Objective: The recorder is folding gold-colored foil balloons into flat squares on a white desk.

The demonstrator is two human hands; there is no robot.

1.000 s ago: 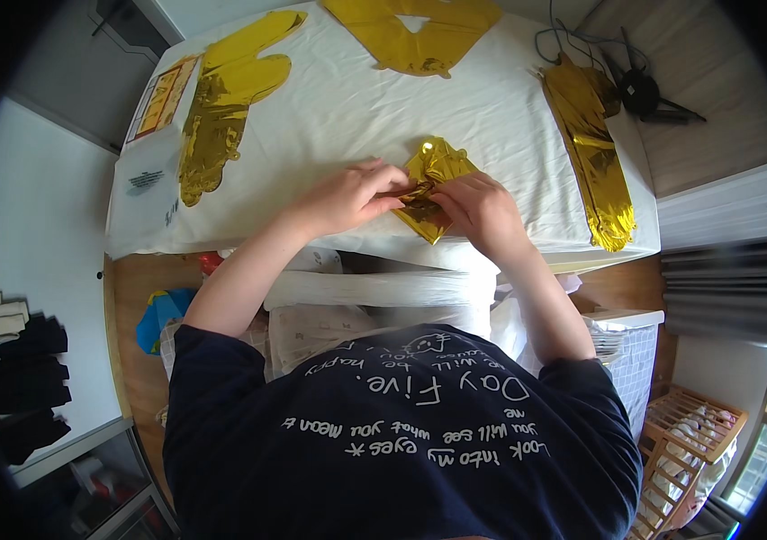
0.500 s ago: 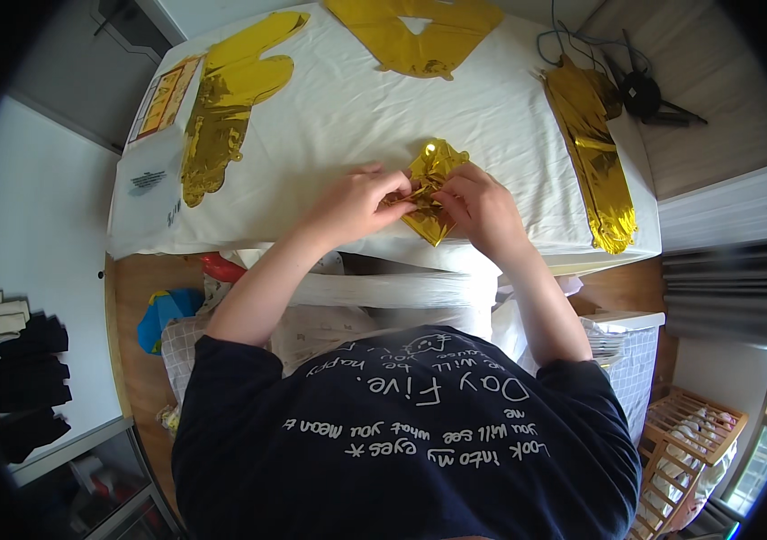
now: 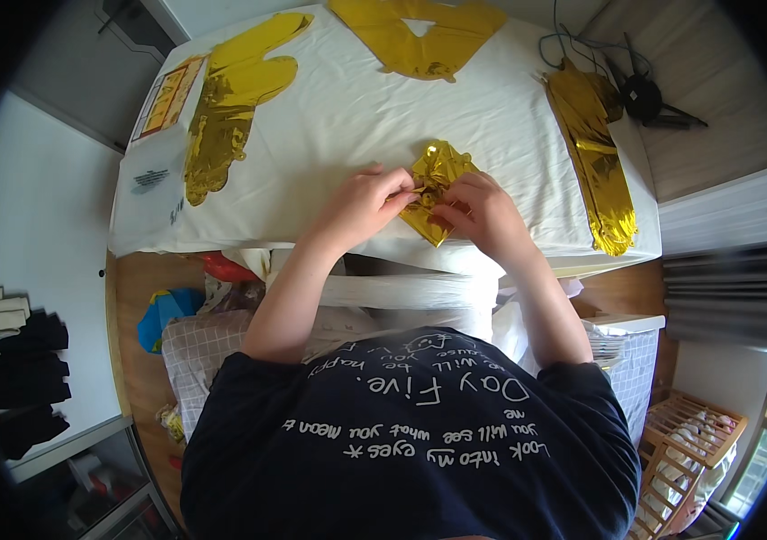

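A crumpled gold foil balloon (image 3: 443,165) lies near the front edge of the white-covered table (image 3: 329,126). My left hand (image 3: 372,202) pinches its left side between thumb and fingers. On the other side my right hand (image 3: 484,211) is closed on the same foil, the fingers bent and the tips partly hidden. Between the two hands the foil is bunched and creased, and its lower corner points toward me. Flat gold foil balloons lie farther off: one at the left (image 3: 226,112), one at the far middle (image 3: 428,54), and one at the right (image 3: 592,153).
A printed card (image 3: 166,101) and a clear plastic bag (image 3: 151,184) lie along the table's left edge. At the far right corner sits a black device with a cable (image 3: 643,94). A wooden rack (image 3: 694,427) stands on the floor at right.
My left forearm and elbow have shifted a little to the right. Both hands still grip the crumpled foil, and the fingers have moved only slightly.
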